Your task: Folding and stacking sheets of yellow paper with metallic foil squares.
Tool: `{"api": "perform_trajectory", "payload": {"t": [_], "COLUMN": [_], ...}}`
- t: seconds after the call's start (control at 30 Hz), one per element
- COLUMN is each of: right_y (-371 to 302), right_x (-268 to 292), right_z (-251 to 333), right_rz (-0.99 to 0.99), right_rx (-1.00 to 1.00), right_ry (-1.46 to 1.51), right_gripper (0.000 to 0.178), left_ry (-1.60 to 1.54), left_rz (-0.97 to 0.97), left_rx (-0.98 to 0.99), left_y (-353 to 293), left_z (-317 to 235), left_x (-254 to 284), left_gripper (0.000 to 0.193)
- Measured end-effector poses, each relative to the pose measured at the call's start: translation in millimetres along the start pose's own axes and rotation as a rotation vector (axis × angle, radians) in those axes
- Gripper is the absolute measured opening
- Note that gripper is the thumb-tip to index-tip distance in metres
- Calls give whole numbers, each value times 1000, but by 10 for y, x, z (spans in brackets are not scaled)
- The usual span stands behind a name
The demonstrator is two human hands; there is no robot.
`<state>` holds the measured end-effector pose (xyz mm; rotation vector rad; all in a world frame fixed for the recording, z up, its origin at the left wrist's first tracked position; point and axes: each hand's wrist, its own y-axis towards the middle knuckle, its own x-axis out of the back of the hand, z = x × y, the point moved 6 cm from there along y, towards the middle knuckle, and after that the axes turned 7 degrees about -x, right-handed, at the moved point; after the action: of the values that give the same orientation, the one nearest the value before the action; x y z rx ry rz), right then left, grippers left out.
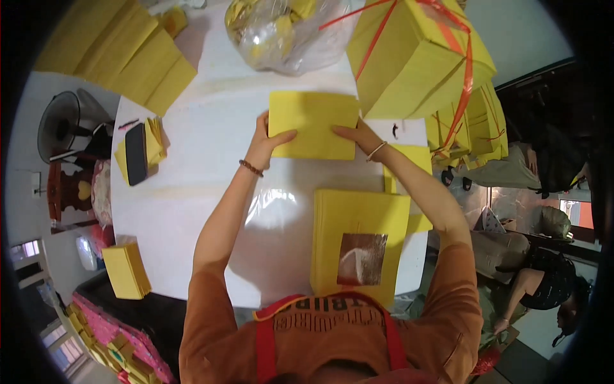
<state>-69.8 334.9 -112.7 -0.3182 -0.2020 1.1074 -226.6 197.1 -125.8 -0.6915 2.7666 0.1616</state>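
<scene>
A rectangular stack of yellow paper (pixel 313 121) is held level over the white table (pixel 192 211). My left hand (pixel 267 141) grips its left edge, thumb lying on top and fingers mostly hidden beneath. On the opposite edge, my right hand (pixel 359 137) holds it the same way. Close to my body lies a larger pile of yellow sheets (pixel 361 211), with a dark brown rectangle (pixel 362 259) bearing a shiny pale patch on top. More yellow paper (pixel 409 163) shows partly under my right forearm.
A transparent plastic bag (pixel 281 38) with yellow pieces stands at the far side. Tall yellow bundles (pixel 416 64) tied with red ribbon are at far right; yellow stacks (pixel 121 51) fill the far left. A black phone (pixel 136 153) rests left. Another person (pixel 550 281) is at right.
</scene>
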Motion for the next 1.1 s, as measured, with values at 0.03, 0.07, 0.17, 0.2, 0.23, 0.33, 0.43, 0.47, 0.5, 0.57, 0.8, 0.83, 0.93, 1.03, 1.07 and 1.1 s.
{"api": "perform_trajectory", "payload": {"t": [0.03, 0.07, 0.17, 0.2, 0.23, 0.33, 0.43, 0.47, 0.5, 0.57, 0.8, 0.83, 0.93, 1.03, 1.07, 1.1], "right_y": [3, -10, 20, -7, -63, 14, 20, 6, 3, -11, 96, 127, 64, 122, 87, 86], "right_x": [35, 80, 182, 125, 62, 83, 170, 189, 187, 137, 124, 51, 118, 295, 443, 511], "right_z": [-100, -207, -72, -3, 104, 107, -37, -38, -43, 2, -137, -144, -113, -34, -15, 59], "right_rz": [-112, -223, -121, -3, -95, -140, -202, -235, -240, -172, -157, -133, -118, -296, -484, -596], "right_rx": [-114, -229, -303, -312, -333, -304, -268, -251, -247, -245, -239, -183, -253, -205, -56, 301], "right_ry": [167, 336, 452, 472, 338, 142, 180, 153, 159, 192, 250, 270, 334, 103, -159, -470], "right_gripper": [93, 92, 89, 87, 80, 64, 66, 66, 66, 78, 68, 69, 74, 75, 73, 66], "left_ry": [21, 43, 35, 47, 56, 137, 317, 418, 424, 1609, 1794, 1777, 1802, 1778, 1794, 1742], "left_rz": [-37, -74, -117, -112, -25, -122, -111, -80, -74, -67, 649, 645, 579, 585, 615, 616], "left_rx": [119, 240, 374, 479, 481, 382, 364, 331, 329, -239, -336, -309, -380, -370, -355, -393], "left_y": [-10, -28, 50, 68, 117, 194, 177, 187, 175, 215, 289, 231, 317, 310, 325, 341], "left_z": [84, 165, 10, 15, 42, 64, -108, -164, -203, -667, -224, -196, -166, -118, -98, -90], "left_x": [-39, -58, -106, -68, 18, -9, -141, -147, -146, -337, -1037, -974, -921, -1006, -1096, -1177], "left_gripper": [87, 85, 87, 89, 93, 84, 95, 99, 99, 99, 102, 100, 102, 101, 101, 97]}}
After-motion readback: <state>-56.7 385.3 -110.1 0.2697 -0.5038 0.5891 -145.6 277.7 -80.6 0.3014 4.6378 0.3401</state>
